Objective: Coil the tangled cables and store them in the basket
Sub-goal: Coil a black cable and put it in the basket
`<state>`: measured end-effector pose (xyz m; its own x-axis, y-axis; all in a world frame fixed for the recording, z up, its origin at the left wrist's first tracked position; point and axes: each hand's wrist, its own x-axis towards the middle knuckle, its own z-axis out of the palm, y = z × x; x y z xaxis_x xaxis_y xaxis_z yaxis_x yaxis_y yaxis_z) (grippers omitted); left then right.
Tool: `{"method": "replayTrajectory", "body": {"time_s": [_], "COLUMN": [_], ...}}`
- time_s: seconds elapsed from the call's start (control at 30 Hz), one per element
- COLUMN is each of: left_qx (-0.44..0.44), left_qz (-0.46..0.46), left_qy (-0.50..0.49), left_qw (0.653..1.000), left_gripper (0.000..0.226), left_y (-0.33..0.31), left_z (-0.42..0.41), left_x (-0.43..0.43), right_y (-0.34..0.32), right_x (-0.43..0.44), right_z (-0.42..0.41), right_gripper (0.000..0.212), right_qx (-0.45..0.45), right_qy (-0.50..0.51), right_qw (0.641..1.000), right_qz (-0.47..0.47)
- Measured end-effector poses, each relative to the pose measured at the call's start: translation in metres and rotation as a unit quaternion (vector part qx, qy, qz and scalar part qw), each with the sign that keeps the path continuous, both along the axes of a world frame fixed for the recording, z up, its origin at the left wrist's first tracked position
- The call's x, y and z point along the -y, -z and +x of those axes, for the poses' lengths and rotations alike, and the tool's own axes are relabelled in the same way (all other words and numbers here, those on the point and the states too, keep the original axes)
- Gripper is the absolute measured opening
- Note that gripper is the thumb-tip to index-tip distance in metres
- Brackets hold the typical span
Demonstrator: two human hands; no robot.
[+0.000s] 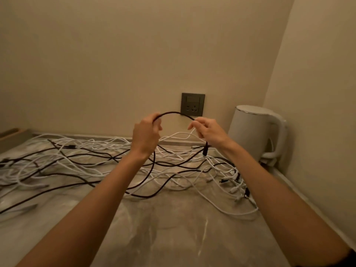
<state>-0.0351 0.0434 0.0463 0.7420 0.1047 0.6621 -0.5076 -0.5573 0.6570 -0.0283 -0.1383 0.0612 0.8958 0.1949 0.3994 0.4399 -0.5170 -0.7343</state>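
Both hands (147, 134) (207, 132) raised; fingers pinch black cable (176, 114) arched between.

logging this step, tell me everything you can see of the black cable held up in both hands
The black cable is thin, dark and looks braided. It arches between the left hand and the right hand, both holding it, raised before the wall socket. Past the right hand a short tail hangs, ending in a dark plug. Below the left hand it drops into the cable tangle on the countertop.
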Motion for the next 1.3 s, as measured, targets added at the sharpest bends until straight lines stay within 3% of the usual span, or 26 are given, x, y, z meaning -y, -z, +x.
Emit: {"method": "replayTrajectory", "body": {"time_s": [0.13, 0.23, 0.3, 0.37, 0.47, 0.63, 0.73, 0.83, 1.0, 1.17, 1.3], "left_qx": [0.024, 0.018, 0.036, 0.057, 0.058, 0.009, -0.042, -0.095, -0.272, -0.374, -0.386], "left_qz": [0.149, 0.164, 0.157, 0.130, 0.087, 0.076, 0.099, 0.140, 0.057, 0.098, 0.168], "left_qy": [0.051, 0.032, 0.008, -0.018, -0.035, -0.019, 0.008, 0.096, 0.254, 0.316, 0.279], "left_qw": [0.987, 0.986, 0.987, 0.990, 0.994, 0.997, 0.994, 0.981, 0.926, 0.866, 0.863], "left_gripper": [0.026, 0.024, 0.025, 0.026, 0.024, 0.023, 0.025, 0.021, 0.035, 0.026, 0.031], "left_y": [-0.014, -0.016, -0.015, -0.012, -0.011, 0.003, 0.017, 0.035, 0.050, 0.046, 0.030], "left_z": [-0.009, -0.003, 0.001, 0.002, 0.007, 0.021, 0.024, 0.026, 0.017, 0.015, 0.019], "left_x": [0.012, 0.009, 0.007, 0.008, 0.012, 0.023, 0.029, 0.039, 0.061, 0.062, 0.058], "right_y": [-0.008, -0.010, -0.011, -0.010, -0.001, 0.021, 0.027, 0.027, 0.027, 0.028, 0.032], "right_x": [-0.006, -0.005, -0.003, -0.003, -0.006, -0.015, -0.016, -0.017, -0.006, 0.014, 0.016], "right_z": [0.004, 0.001, 0.001, 0.002, 0.001, -0.001, -0.001, 0.003, 0.020, 0.036, 0.037], "right_gripper": [0.021, 0.020, 0.033, 0.052, 0.066, 0.074, 0.079, 0.082, 0.077, 0.070, 0.067], "right_qx": [0.033, 0.039, -0.029, -0.159, -0.305, -0.371, -0.369, -0.358, -0.326, -0.279, -0.238], "right_qy": [-0.033, -0.034, -0.068, -0.147, -0.258, -0.348, -0.364, -0.352, -0.293, -0.232, -0.182], "right_qw": [0.999, 0.998, 0.994, 0.955, 0.858, 0.769, 0.739, 0.731, 0.722, 0.721, 0.757], "right_qz": [-0.012, 0.018, 0.077, 0.201, 0.323, 0.387, 0.430, 0.462, 0.536, 0.590, 0.580]}}
